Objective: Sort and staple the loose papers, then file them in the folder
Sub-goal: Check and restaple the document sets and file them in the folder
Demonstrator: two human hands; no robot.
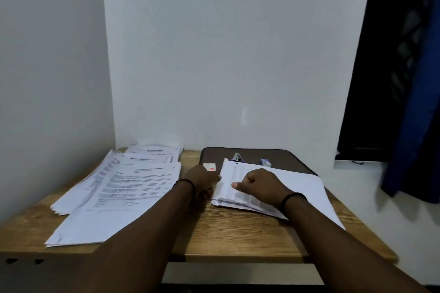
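Along the left half of the wooden worktop (238, 228) lie the loose papers (123, 188), printed sheets fanned in overlapping piles that run from the back corner by the wall to the near edge. Just right of them the left hand (201, 179) sits at the left edge of a smaller paper stack (240, 188); its fingers are curled and the grip seems to pinch that edge, though the fingertips are mostly hidden behind the hand. A small white and red box (210, 166) lies just behind this hand, on the corner of the dark brown folder (285, 157), which lies flat against the back wall. On the folder, behind the stack, stand a stapler (236, 157) and, further right, a small purple box (265, 162). The right hand (258, 184) rests on top of the stack, its grip clenched into a loose fist with the thumb pressing the top sheet. A blank sheet (307, 188) spreads rightward beneath the stack. A blue curtain (414, 126) hangs at far right.
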